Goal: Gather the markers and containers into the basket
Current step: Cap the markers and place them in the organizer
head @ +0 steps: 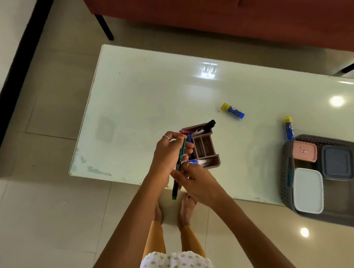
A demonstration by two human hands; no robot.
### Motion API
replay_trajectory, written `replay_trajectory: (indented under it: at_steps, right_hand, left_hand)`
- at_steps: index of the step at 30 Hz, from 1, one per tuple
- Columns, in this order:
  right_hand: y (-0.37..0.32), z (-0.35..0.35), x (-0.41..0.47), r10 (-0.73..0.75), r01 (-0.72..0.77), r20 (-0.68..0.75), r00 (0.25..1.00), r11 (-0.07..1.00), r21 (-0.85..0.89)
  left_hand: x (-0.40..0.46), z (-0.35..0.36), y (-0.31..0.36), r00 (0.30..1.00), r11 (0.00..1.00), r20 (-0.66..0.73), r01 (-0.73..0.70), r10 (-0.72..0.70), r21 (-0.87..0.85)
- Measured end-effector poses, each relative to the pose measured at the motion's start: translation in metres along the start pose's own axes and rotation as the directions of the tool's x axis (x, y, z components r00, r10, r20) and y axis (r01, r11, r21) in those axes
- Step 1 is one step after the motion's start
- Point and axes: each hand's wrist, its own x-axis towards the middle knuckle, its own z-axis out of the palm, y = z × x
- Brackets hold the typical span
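My left hand point(169, 154) holds a green marker point(178, 170) upright by its upper end, near the table's front edge. My right hand point(195, 178) pinches the same marker lower down. Just behind them a brown organizer tray point(208, 150) stands on the white table point(149, 98), with a black marker point(205, 127) sticking out at its far end and a blue-and-white marker point(198, 162) in its near slot. A grey basket point(286, 169) at the table's right corner holds a pink container point(304, 151), a dark blue container point(337, 164) and a white container point(308, 190).
Two blue glue sticks with yellow caps lie on the table, one point(232, 110) at centre right, the other point(288, 128) just behind the basket. A red sofa point(227, 12) stands beyond the table. My bare feet are on the tiled floor below the table edge.
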Motion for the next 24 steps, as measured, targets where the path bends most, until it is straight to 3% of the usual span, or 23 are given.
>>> replay_trajectory:
  at_steps: [3,11,24]
  right_hand:
    - [0.005,-0.018,0.004,0.004,-0.007,-0.065,0.998,0.999,-0.043]
    - [0.015,-0.045,0.036,0.087,-0.06,-0.347,0.934,0.994,0.086]
    - [0.029,-0.027,0.07,0.162,-0.203,-0.318,0.934,0.974,-0.101]
  left_hand:
    - [0.006,-0.006,-0.005,0.997,0.995,-0.063,-0.035,0.041,0.093]
    - [0.016,-0.039,-0.024,0.979,0.986,-0.14,0.157,-0.149,0.05]
    - [0.031,-0.054,-0.033,0.966,0.963,-0.105,0.246,-0.235,0.11]
